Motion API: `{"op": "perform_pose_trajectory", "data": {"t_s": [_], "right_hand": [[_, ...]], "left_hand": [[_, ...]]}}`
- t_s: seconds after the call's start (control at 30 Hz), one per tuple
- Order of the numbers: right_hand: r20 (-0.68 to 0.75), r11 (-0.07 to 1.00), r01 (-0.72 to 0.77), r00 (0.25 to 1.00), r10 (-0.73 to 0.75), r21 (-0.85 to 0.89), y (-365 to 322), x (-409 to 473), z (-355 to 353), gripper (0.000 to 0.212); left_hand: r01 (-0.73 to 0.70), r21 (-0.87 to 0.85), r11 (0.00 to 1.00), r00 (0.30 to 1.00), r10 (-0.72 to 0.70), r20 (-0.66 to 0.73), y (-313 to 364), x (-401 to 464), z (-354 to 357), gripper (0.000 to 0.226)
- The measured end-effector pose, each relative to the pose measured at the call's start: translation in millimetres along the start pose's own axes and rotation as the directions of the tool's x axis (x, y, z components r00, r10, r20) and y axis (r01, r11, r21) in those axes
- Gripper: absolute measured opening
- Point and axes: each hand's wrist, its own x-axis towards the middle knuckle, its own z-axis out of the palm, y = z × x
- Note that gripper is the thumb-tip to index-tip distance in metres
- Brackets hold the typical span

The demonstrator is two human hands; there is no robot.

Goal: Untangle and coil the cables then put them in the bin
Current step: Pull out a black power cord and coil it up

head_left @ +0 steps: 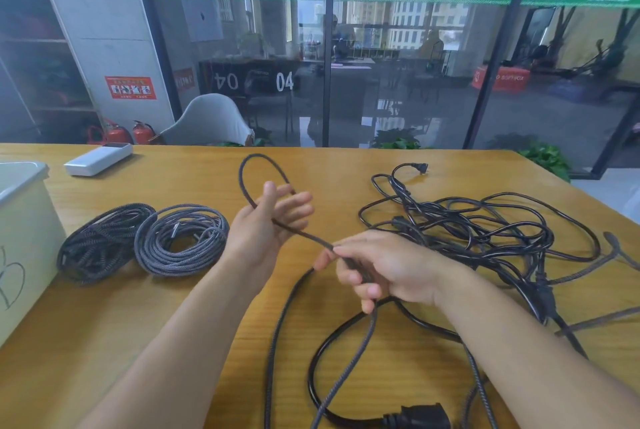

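Spanning both hands | braided cable | left hand loop | right hand pinch

One wide camera on my head looks forward and down across the table, close over my forearms, with the glass wall beyond its far edge.

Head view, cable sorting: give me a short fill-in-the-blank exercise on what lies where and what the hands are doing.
1. The number of finished coils lying on the table beside the bin is ____.
2. Both the left hand and the right hand hold the same ____ cable.
3. Above the left hand that cable forms a ____.
4. The tangled black power cords lie to the person's ____.

Missing words: two; braided; loop; right
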Motion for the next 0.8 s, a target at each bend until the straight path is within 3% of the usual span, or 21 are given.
{"op": "perform_pose_trajectory", "data": {"t_s": [0.1, 0.17, 0.23, 0.3, 0.37, 0.4, 0.47, 0.57, 0.67, 0.73, 0.8], "right_hand": [[-0.148, 0.993, 0.025, 0.988, -0.043, -0.119, 5.1, 4.3, 4.8, 0.034], [-0.354, 0.963, 0.115, 0.914, -0.198, -0.244, 5.3, 9.4, 5.3, 0.039], [-0.4, 0.946, 0.196, 0.87, -0.289, -0.257, 1.3, 10.7, 3.0, 0.052], [-0.35, 0.951, 0.263, 0.886, -0.304, -0.16, 0.8, 9.8, 0.9, 0.064], [-0.386, 0.946, 0.324, 0.875, -0.293, 0.016, 0.8, 8.1, 1.7, 0.058], [-0.422, 0.921, 0.367, 0.861, -0.283, 0.132, 1.0, 8.6, 2.2, 0.053], [-0.471, 0.819, 0.446, 0.845, -0.252, 0.362, 1.4, 10.0, 4.4, 0.047], [-0.492, 0.748, 0.496, 0.831, -0.261, 0.441, -2.9, 8.3, 3.1, 0.043], [-0.455, 0.793, 0.538, 0.804, -0.382, 0.285, -7.9, 1.8, -2.1, 0.046], [-0.338, 0.812, 0.525, 0.835, -0.434, 0.254, -7.6, -2.5, -3.4, 0.048], [-0.168, 0.847, 0.456, 0.89, -0.425, 0.273, -6.4, -3.4, -1.2, 0.048]], "left_hand": [[-0.107, 0.221, 0.969, 0.994, 0.112, -0.009, 4.5, -3.2, 0.4, 0.042], [-0.159, 0.442, 0.883, 0.987, 0.149, 0.056, 2.1, -7.9, 6.4, 0.044], [-0.204, 0.608, 0.767, 0.978, 0.128, 0.166, -4.5, -12.7, 13.2, 0.043], [-0.279, 0.74, 0.613, 0.947, 0.046, 0.319, -12.6, -18.4, 19.2, 0.041], [-0.39, 0.829, 0.4, 0.895, -0.049, 0.444, -20.3, -22.9, 24.6, 0.04], [-0.423, 0.842, 0.333, 0.878, -0.079, 0.472, -23.2, -24.8, 27.5, 0.04], [-0.463, 0.836, 0.295, 0.858, -0.087, 0.506, -25.5, -27.4, 30.3, 0.039], [-0.507, 0.787, 0.352, 0.829, -0.051, 0.557, -18.3, -29.1, 25.5, 0.029], [-0.355, 0.701, 0.619, 0.869, -0.057, 0.491, -2.5, -26.0, 16.6, 0.051], [-0.226, 0.586, 0.778, 0.897, -0.068, 0.436, 5.9, -25.7, 16.8, 0.067], [-0.127, 0.5, 0.856, 0.892, -0.121, 0.435, 10.1, -28.0, 22.9, 0.08]]}}
